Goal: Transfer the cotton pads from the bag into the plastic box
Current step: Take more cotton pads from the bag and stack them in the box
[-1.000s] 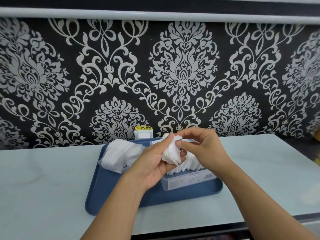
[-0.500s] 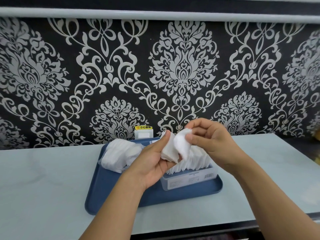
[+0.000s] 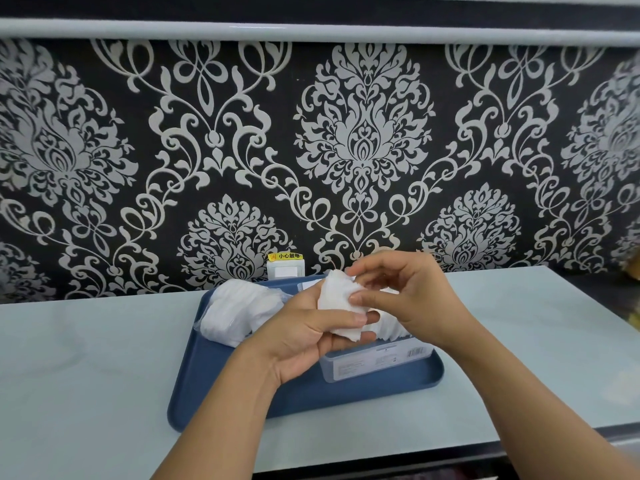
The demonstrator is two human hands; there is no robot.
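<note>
A small stack of cotton pads (image 3: 337,308), judged light, soft and easily crumpled, was pinched at its edges by both hands' fingers (image 3: 358,298).

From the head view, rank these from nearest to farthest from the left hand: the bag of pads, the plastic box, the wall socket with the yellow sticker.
Measured from the left hand:
1. Plastic box, just right of the palm, partly behind it.
2. Bag of pads, left of the fingers, on the blue tray.
3. Wall socket, behind the tray on the wall.
Box and bag are close; the box looks slightly nearer.
</note>
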